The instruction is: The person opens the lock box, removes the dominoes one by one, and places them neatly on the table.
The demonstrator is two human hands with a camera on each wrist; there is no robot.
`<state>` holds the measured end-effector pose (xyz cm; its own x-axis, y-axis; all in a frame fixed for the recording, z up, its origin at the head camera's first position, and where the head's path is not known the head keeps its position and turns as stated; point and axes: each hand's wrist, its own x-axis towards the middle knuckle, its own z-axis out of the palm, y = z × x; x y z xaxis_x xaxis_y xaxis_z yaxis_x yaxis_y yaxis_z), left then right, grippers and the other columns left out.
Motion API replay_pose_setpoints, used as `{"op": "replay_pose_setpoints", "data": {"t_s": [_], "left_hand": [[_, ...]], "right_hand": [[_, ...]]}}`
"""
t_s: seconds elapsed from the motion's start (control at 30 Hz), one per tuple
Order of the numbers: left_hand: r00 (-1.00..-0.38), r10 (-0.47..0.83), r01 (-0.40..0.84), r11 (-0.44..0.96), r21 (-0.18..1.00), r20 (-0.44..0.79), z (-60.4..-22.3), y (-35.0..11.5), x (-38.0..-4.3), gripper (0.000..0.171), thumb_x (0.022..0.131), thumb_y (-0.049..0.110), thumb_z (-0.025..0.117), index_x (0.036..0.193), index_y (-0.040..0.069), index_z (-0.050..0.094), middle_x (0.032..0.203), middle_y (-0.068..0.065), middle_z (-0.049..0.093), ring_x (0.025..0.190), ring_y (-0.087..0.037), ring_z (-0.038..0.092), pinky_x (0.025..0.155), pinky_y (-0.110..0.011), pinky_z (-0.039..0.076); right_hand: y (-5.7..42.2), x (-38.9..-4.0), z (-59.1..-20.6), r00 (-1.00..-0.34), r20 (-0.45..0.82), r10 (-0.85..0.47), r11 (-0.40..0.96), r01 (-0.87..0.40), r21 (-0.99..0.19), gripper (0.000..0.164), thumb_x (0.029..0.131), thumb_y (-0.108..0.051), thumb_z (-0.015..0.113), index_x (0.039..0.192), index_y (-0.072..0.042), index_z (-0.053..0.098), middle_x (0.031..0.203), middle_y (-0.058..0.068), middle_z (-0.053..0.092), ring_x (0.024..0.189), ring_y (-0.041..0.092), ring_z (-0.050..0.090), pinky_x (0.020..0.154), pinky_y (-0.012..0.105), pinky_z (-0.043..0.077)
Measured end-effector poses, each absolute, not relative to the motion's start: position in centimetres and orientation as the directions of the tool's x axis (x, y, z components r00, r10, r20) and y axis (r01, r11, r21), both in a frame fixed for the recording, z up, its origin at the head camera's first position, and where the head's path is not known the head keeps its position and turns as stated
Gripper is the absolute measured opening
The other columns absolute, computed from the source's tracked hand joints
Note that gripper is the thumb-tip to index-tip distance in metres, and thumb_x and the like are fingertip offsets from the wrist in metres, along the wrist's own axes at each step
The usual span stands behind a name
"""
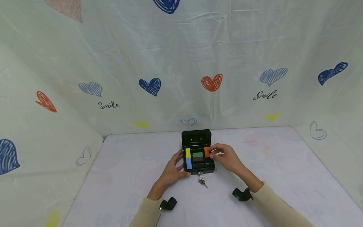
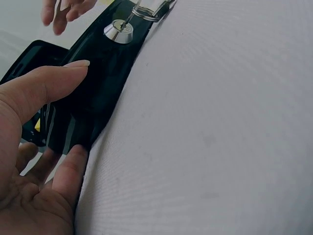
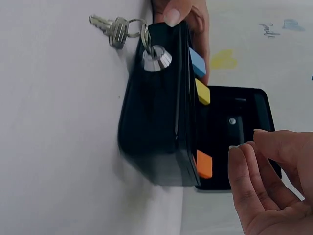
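A small black cash box (image 1: 199,172) stands on the table with its lid (image 1: 196,137) up. Yellow (image 1: 187,153) and blue (image 1: 189,163) blocks stand along its left side, and an orange block (image 3: 204,164) at the right. Between them show a green piece (image 1: 198,154) and a brown piece (image 1: 198,159). My left hand (image 1: 171,171) grips the box's left front corner, thumb on the front face, fingers along the side. Just beside the orange block, my right hand (image 3: 274,181) has bent fingers and nothing visible between thumb and fingertips. Keys (image 3: 117,32) hang from the front lock (image 3: 156,59).
A whitish table (image 1: 127,157) lies under the box. Behind it hangs a pale sheet (image 1: 175,63) printed with hearts and "Smile". Black wrist cameras sit on the left (image 1: 169,204) and right (image 1: 241,194) wrists, low over the table.
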<state>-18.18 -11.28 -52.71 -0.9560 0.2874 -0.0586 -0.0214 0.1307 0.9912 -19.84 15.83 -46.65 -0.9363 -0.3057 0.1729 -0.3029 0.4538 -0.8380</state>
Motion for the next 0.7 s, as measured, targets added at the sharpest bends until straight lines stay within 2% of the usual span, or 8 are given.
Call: {"op": "replay_pose_setpoints", "data": {"t_s": [0.1, 0.33, 0.47, 0.7], "left_hand": [[-0.955, 0.290, -0.022, 0.124, 0.992, -0.058, -52.8, -11.3, -18.3, 0.114, 0.076, -0.016, 0.086, 0.169, 0.009, 0.023, 0.171, -0.022, 0.027, 0.158, -0.044, 0.027, 0.119, -0.049, 0.044], [-0.955, 0.291, -0.013, 0.133, 0.991, -0.052, -53.0, -11.3, -18.4, 0.114, 0.077, -0.014, 0.086, 0.169, 0.012, 0.023, 0.171, -0.020, 0.026, 0.158, -0.042, 0.027, 0.119, -0.047, 0.043], [-0.955, 0.292, -0.009, 0.138, 0.990, -0.050, -53.0, -11.4, -18.3, 0.114, 0.078, -0.013, 0.086, 0.169, 0.011, 0.023, 0.171, -0.020, 0.026, 0.158, -0.042, 0.027, 0.119, -0.046, 0.044], [-0.954, 0.294, -0.010, 0.134, 0.991, -0.050, -53.1, -11.3, -18.4, 0.114, 0.078, -0.013, 0.085, 0.170, 0.012, 0.022, 0.172, -0.019, 0.026, 0.158, -0.040, 0.027, 0.121, -0.046, 0.043]], "right_hand": [[15.3, -19.7, -46.7, -0.931, 0.180, -0.319, 0.445, -0.314, -0.839, 0.022, 0.095, 0.009, 0.070, 0.116, 0.005, 0.074, 0.117, 0.019, 0.074, 0.097, 0.029, 0.073, 0.086, 0.036, 0.067], [14.2, -19.6, -46.9, -0.920, 0.176, -0.349, 0.407, -0.318, -0.856, 0.020, 0.095, 0.006, 0.072, 0.115, 0.002, 0.075, 0.113, 0.018, 0.074, 0.094, 0.024, 0.073, 0.083, 0.025, 0.064], [13.6, -19.6, -46.9, -0.911, 0.175, -0.372, 0.401, -0.328, -0.855, 0.020, 0.097, 0.004, 0.071, 0.116, 0.002, 0.074, 0.114, 0.020, 0.073, 0.092, 0.022, 0.070, 0.083, 0.025, 0.064], [12.6, -19.4, -47.0, -0.901, 0.164, -0.401, 0.404, -0.334, -0.852, 0.021, 0.097, 0.003, 0.071, 0.118, 0.002, 0.073, 0.116, 0.017, 0.074, 0.095, 0.024, 0.073, 0.082, 0.021, 0.062]]}}
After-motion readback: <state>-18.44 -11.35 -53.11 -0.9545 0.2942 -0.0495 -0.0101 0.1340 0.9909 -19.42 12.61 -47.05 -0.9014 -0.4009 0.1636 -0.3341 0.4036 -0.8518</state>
